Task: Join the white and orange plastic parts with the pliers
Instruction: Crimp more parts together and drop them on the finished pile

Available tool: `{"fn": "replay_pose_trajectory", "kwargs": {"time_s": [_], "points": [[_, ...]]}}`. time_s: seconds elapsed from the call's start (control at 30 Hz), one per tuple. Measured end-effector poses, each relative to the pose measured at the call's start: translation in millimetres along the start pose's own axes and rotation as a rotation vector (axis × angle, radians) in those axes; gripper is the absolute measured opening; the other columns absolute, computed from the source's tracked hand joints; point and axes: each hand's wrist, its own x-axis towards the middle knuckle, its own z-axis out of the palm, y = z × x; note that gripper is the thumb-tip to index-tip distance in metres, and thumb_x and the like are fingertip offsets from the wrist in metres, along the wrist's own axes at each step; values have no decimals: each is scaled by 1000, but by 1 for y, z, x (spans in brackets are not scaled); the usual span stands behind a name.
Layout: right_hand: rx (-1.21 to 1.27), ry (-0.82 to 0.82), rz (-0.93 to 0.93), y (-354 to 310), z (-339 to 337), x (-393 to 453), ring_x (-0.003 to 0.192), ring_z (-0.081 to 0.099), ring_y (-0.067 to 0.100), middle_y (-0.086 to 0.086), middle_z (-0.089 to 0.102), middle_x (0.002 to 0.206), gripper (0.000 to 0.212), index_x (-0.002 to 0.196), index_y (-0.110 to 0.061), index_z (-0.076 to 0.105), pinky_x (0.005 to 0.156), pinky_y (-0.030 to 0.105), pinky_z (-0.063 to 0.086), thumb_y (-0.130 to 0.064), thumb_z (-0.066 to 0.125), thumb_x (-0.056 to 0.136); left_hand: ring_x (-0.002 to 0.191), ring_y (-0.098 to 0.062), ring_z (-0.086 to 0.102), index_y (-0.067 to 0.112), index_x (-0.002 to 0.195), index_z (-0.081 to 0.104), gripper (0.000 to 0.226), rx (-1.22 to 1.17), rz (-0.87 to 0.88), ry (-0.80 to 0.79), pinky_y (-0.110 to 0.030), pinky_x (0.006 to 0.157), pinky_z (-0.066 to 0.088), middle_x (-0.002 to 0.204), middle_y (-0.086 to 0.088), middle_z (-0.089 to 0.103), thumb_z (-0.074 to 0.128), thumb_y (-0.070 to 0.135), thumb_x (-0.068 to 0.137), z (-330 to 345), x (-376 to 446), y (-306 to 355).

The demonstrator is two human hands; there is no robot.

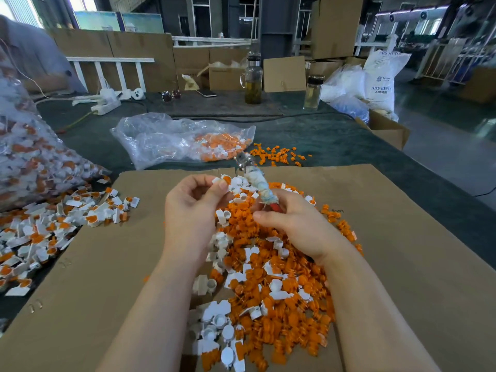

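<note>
Cardboard sheeting (pixel 389 237) covers the near part of a dark green table (pixel 335 138) in a warehouse stacked with brown boxes. From the head camera, a heap of orange parts (pixel 273 304) mixed with white parts (pixel 217 315) fills the sheet's middle, running from the centre down toward 6 o'clock.

Above the heap's far end, the left hand (pixel 193 208) has thumb and fingers curled, pinching a white piece with an orange insert (pixel 224 180) at its fingertips. Just to its right, toward 3 o'clock, the right hand (pixel 292 224) is wrapped round the red handle of the pliers (pixel 257 181); the tool's shaft is bound in pale cloth and its metal head points up toward 12 o'clock, close to the pinched piece. Whether the head touches that piece cannot be told.

At 9 o'clock, a spread of joined white-and-orange pieces (pixel 53 229) lies half on the sheet, half on the table, beside a full clear bag (pixel 29 157) at the left edge. Toward 12 o'clock sits a slumped plastic bag (pixel 171 140) with more pieces, with loose orange parts at its right. Farther back stand two glass bottles (pixel 253 79).
</note>
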Motion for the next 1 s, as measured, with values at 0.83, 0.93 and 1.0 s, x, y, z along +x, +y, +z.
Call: {"fn": "replay_pose_trajectory", "kwargs": {"time_s": [0.83,0.93,1.0], "points": [[-253,-106,-62,-6,15,1,46,45,-1,-30,59,63,32,78,-37,56,45,14,35,-7,53,90,62,-9,64,9,80,66,13,-144,-38,9,-23,70,58,67,2,68,64,1,90,-7,5,3],[-260,-97,-60,-7,15,1,46,46,0,-16,61,69,32,79,-37,56,46,18,39,-8,53,89,63,-10,65,8,81,67,10,-147,-62,0,-24,71,59,69,0,69,64,1,89,-8,5,3],[-251,-85,-67,-8,14,1,52,52,7,-13,64,75,31,80,-38,57,53,27,45,-9,54,89,64,-10,66,8,82,67,10,-144,-68,-6,-23,71,59,69,1,70,65,2,89,-8,5,3]]}}
